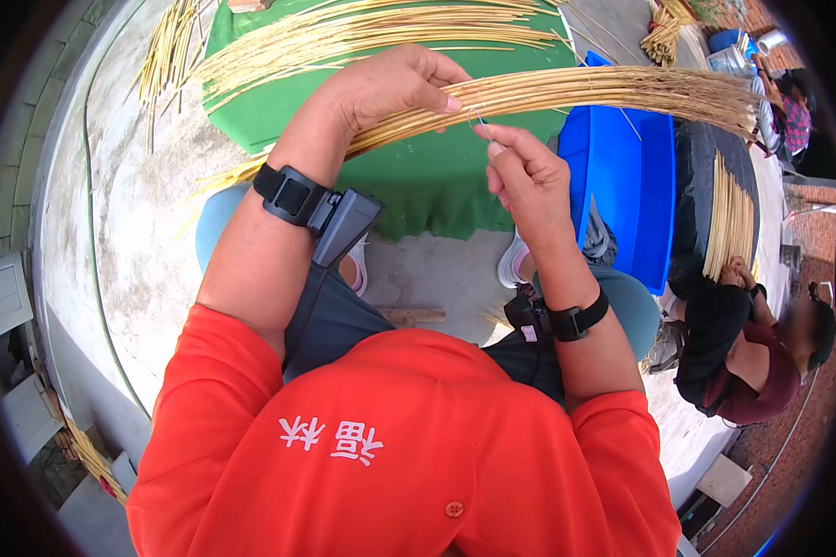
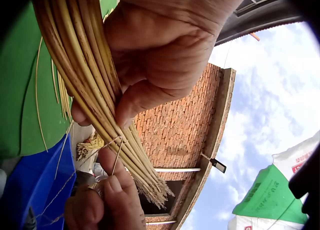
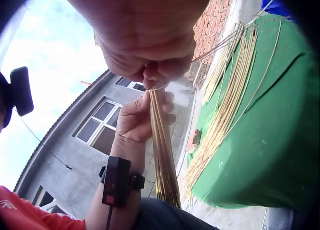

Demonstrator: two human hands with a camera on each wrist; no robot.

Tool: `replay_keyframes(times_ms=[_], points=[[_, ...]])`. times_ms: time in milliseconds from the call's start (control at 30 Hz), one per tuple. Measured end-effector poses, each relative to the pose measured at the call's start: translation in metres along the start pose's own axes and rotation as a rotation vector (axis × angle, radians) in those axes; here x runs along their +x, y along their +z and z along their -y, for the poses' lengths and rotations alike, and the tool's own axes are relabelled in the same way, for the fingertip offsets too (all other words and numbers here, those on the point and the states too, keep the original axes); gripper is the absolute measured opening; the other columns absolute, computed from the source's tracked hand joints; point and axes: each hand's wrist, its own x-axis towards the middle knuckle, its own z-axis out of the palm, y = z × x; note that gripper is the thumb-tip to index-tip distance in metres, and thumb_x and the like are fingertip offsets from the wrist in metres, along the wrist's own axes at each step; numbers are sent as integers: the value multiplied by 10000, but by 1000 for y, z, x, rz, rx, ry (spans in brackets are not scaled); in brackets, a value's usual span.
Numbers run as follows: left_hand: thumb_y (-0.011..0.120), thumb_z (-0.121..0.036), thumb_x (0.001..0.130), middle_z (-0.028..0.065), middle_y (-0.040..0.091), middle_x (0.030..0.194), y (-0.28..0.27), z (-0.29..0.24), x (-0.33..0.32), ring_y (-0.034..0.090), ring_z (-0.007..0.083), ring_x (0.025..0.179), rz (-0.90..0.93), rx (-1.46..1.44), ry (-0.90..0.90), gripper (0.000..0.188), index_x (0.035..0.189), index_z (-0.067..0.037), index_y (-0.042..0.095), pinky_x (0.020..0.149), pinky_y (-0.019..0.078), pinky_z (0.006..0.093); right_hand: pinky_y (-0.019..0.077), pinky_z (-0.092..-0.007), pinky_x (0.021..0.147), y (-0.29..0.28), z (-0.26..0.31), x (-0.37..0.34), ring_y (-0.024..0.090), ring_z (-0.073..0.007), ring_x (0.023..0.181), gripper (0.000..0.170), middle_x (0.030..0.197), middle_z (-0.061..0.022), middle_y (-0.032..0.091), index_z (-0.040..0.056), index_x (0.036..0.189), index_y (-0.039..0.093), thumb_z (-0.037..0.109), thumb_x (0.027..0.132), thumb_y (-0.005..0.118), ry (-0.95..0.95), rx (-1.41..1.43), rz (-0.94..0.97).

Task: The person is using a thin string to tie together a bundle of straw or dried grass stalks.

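My left hand (image 1: pixel 390 88) grips a long bundle of yellow straw stalks (image 1: pixel 585 90), with its thumb along the near side. The stalks' bushy, frayed ends point right in the head view. Just right of that grip, my right hand (image 1: pixel 529 181) pinches a thin wire (image 1: pixel 480 123) between thumb and fingers. In the left wrist view the wire (image 2: pixel 117 157) lies against the stalks (image 2: pixel 80 55) and runs down to the right fingertips (image 2: pixel 116 184). The right wrist view has the right hand (image 3: pixel 150 40) at the bundle's end, hiding most of the wire there.
Loose stalks (image 1: pixel 372 37) lie on a green cloth (image 1: pixel 427 190) ahead of me. A blue bin (image 1: pixel 655 186) stands at the right, under the bundle's frayed end. Beyond it another person (image 1: pixel 762 371) sits beside more stalks (image 1: pixel 729 218).
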Motion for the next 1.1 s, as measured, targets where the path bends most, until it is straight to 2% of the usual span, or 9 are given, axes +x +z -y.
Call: replay_keyframes(times_ms=[467,1100], points=[[595,-72,772,59,637,918,7,-1,1,580,117,792,-22,98,23,338,1087,50,579,721,473,244,332,-182,468,0,2,-1,422,-17,498,215,534,45,471,25,1022,632,55,854,502,51,-4,-12],[628,-63,739,65,648,933,5,0,0,593,115,823,-42,77,20,364,1081,53,590,757,465,235,331,-187,469,4,-17,2,402,-23,509,185,576,36,485,51,1025,611,71,873,507,-9,-5,1]])
